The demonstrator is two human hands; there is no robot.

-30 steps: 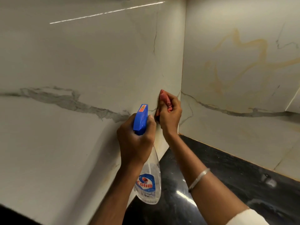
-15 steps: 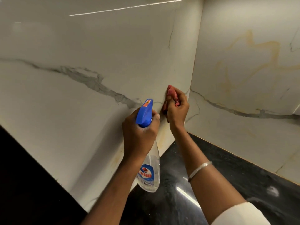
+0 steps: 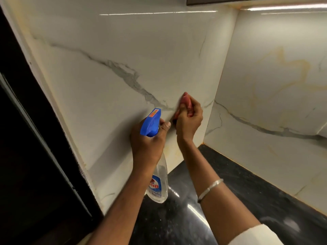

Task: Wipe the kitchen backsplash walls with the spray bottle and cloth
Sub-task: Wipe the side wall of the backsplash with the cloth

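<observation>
Head view: I see my left hand (image 3: 146,144) at centre frame, its grip wrapped around the neck of the spray bottle (image 3: 157,181), whose blue trigger head (image 3: 150,123) points up toward the left backsplash wall (image 3: 123,50) while the clear body hangs down over the black desk (image 3: 238,183). Just right of it, my right hand (image 3: 189,119) has its grip bunched tight on the red cloth (image 3: 185,101), pressing it flat against the same marble wall near the inner corner. The right backsplash wall (image 3: 274,85) fills the right of the frame. A silver bangle (image 3: 210,189) sits on my right forearm.
</observation>
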